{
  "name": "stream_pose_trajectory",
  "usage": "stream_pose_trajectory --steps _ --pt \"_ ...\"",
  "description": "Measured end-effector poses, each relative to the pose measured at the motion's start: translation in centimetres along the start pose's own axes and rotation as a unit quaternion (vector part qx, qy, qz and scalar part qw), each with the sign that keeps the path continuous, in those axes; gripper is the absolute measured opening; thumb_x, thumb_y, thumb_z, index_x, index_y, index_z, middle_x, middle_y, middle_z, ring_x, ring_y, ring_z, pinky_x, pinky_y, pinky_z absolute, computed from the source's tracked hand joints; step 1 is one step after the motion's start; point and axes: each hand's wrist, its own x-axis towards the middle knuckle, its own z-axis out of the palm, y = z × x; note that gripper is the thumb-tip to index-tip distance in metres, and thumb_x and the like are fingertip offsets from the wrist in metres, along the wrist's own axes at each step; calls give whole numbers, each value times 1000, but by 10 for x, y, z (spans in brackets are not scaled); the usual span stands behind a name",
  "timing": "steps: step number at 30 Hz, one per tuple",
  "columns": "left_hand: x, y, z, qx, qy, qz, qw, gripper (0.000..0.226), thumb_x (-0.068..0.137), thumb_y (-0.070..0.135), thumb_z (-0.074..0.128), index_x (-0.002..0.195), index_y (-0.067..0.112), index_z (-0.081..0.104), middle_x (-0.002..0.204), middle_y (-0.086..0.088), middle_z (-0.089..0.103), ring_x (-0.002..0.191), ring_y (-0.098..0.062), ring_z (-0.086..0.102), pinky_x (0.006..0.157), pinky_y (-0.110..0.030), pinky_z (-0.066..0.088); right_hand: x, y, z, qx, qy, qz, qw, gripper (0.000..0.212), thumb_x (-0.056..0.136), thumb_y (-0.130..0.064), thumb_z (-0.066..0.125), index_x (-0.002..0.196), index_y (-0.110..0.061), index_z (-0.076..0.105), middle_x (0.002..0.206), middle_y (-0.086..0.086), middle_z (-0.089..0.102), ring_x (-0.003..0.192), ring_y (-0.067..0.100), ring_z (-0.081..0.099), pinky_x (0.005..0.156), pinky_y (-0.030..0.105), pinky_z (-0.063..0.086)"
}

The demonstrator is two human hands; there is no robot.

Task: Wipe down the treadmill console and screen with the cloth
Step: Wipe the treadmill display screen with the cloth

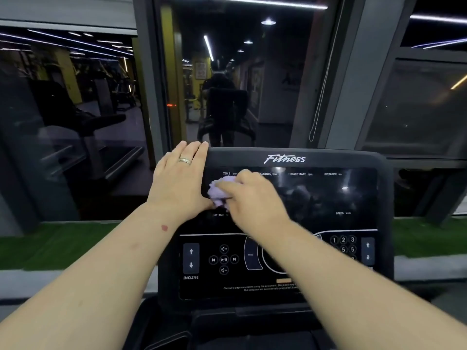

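Note:
A black treadmill console (285,159) fills the lower middle of the head view, with a dark glossy screen (328,195) above a panel of buttons (223,259). My right hand (252,198) holds a bunched lilac cloth (217,191) against the screen's left part, near the TIME label. My left hand (180,178) rests on the console's top left corner, fingers hooked over the upper edge and thumb next to the cloth.
Dark window glass (240,72) stands right behind the console and mirrors the gym. A thin cord (319,97) hangs at the right of the pane. A strip of green turf (50,243) runs along the sill. A number keypad (343,245) sits lower right.

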Motion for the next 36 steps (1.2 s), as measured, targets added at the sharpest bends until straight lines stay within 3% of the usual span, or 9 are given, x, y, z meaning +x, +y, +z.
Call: stream_pose_trajectory --steps 6,10,13,17,19,22,26,30,36 --pt "2 5 1 15 -6 -6 1000 137 62 66 85 162 20 3 168 1 14 156 -25 5 126 -45 13 -15 35 -27 10 155 239 958 30 76 0 59 85 -25 73 81 -12 47 73 32 49 67 36 46" --pt "1 3 3 9 1 3 1000 131 65 66 81 162 17 7 167 0 16 156 -26 7 125 -45 14 -13 -13 6 6 -13 61 998 39 80 -20 37 98 -35 68 95 -2 63 80 30 48 72 39 50" --pt "1 -5 -2 4 -14 17 1000 133 64 61 85 162 21 6 168 4 14 156 -23 6 125 -42 14 -11 30 -21 -38 6 3 999 35 75 -24 46 90 -36 75 76 -12 53 71 31 55 65 35 51" --pt "2 -4 -2 -5 -25 12 1000 133 65 50 90 162 22 3 169 4 11 157 -24 3 125 -41 12 -3 39 -36 0 77 228 971 33 77 -12 53 92 -32 75 82 -5 58 78 33 52 71 36 48" --pt "1 2 1 -13 -25 2 1000 128 69 45 87 162 20 3 169 1 8 156 -26 -1 126 -42 11 -1 6 -15 15 31 165 986 31 78 -14 51 92 -33 70 89 -5 61 81 32 54 73 36 47" --pt "-3 10 0 -96 -35 -6 995 101 78 48 78 159 30 21 169 1 9 156 -24 -2 123 -46 19 -3 -7 -2 122 -35 103 987 46 83 -13 55 122 -35 67 103 5 59 94 27 53 80 36 50" --pt "-15 29 8 -297 -25 5 955 65 82 33 69 143 41 48 135 11 49 129 -13 44 109 -36 42 14 5 -34 274 -125 159 940 76 82 -6 62 150 -31 40 127 -8 55 116 10 56 100 28 48" --pt "-25 33 16 -352 40 -55 933 55 87 7 68 135 33 58 124 11 48 98 5 51 86 -8 44 20 9 -55 261 -197 97 940 59 82 -13 57 132 -40 42 110 -11 70 88 11 65 74 26 51" --pt "-21 22 17 -180 122 -51 975 33 75 -7 58 100 14 61 104 0 51 78 -26 52 67 -46 52 42 54 -44 8 33 -56 998 26 95 -26 48 101 -18 71 95 -2 68 90 28 56 82 46 51"
